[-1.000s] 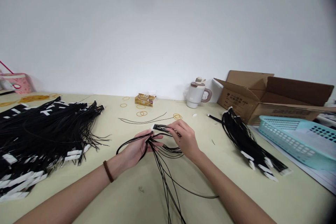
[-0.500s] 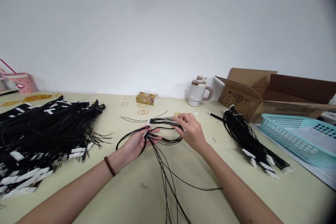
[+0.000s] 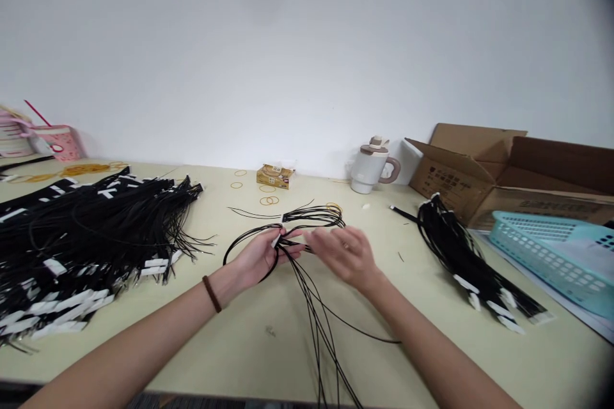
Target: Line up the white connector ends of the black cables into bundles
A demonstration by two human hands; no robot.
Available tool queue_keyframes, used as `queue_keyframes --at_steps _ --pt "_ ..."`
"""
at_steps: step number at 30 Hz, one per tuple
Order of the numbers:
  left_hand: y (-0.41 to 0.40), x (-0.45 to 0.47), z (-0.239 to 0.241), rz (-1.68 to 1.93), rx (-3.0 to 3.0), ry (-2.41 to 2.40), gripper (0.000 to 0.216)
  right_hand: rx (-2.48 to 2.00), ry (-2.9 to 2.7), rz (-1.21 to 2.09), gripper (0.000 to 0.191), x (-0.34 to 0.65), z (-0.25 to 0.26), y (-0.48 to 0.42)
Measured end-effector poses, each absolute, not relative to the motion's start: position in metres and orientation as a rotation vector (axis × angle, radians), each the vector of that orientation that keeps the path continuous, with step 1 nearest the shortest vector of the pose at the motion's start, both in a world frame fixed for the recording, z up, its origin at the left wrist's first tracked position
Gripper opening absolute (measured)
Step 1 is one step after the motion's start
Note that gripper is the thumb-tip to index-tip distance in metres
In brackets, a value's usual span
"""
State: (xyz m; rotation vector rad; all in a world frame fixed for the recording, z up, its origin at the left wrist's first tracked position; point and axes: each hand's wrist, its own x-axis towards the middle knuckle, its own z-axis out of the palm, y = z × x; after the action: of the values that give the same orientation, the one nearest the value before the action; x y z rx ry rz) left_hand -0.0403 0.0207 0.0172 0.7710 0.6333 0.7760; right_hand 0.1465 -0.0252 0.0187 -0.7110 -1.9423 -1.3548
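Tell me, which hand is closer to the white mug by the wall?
Right. The right hand lies in front of the white mug; the left hand sits farther left, gripping the black wires.

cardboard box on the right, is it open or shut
Open. The brown cardboard box has its top flaps standing up and splayed outward, and the dark inner wall shows behind them.

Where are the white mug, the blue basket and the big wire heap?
white mug (image 3: 363,176): head view, its body.
blue basket (image 3: 542,254): head view, near wall.
wire heap (image 3: 91,227): head view, middle of heap.
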Motion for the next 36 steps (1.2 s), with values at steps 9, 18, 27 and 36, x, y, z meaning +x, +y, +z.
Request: queue_keyframes --at_steps 9,18,27,36 --pt "0.015 -0.040 0.023 0.723 0.794 0.504 0.010 -0.719 -2.091 -0.979 0.013 0.123 0.002 -0.020" --pt "0.006 -0.038 0.025 0.678 0.709 0.341 0.014 -0.674 -1.886 -0.996 0.013 0.119 0.006 -0.025" --pt "0.006 -0.038 0.026 0.679 0.668 0.302 0.012 -0.732 -1.805 -1.023 0.014 0.118 0.007 -0.028" --pt "0.005 -0.039 0.027 0.677 0.681 0.337 0.009 -0.762 -1.820 -0.855 0.009 0.113 0.011 -0.032"
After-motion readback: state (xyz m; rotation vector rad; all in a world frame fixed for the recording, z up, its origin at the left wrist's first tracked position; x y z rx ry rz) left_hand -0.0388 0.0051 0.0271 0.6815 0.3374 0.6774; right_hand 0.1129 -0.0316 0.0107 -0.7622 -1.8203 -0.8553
